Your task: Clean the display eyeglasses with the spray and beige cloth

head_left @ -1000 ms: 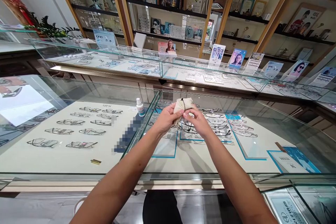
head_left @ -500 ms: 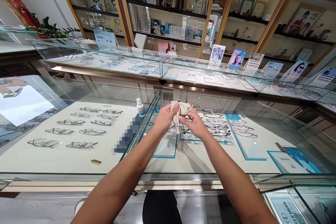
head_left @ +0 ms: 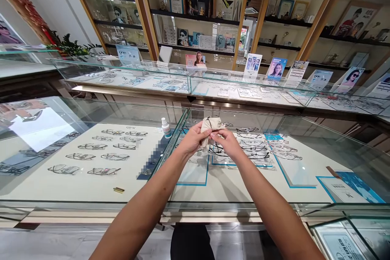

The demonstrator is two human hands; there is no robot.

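Note:
Above the glass display counter [head_left: 243, 208], both hands grip a beige cleaning cloth [head_left: 215, 123] that is bunched up. My left hand [head_left: 193, 139] pinches its left and lower side, thumb on the near face. On the right side, the thumb and fingers of my right hand [head_left: 226, 141] close on the cloth's lower edge. A thin dark line shows at the cloth's upper left; what it belongs to is mostly hidden. Beneath the hands, under the glass, lie rows of eyeglasses [head_left: 254, 154]. A small white spray bottle [head_left: 166, 128] stands to the left of my left hand.
More eyeglasses [head_left: 81, 157] sit in the left half of the counter, with a small gold clip-like piece [head_left: 118, 190] in front. White paper [head_left: 45, 124] lies at the far left. Beyond runs a second glass case [head_left: 146, 80] carrying upright cards [head_left: 276, 68].
The cloth's hanging end has been gathered up, and it is now more compact. My fingers have come closer together, with the right hand turned inward. The view has shifted slightly.

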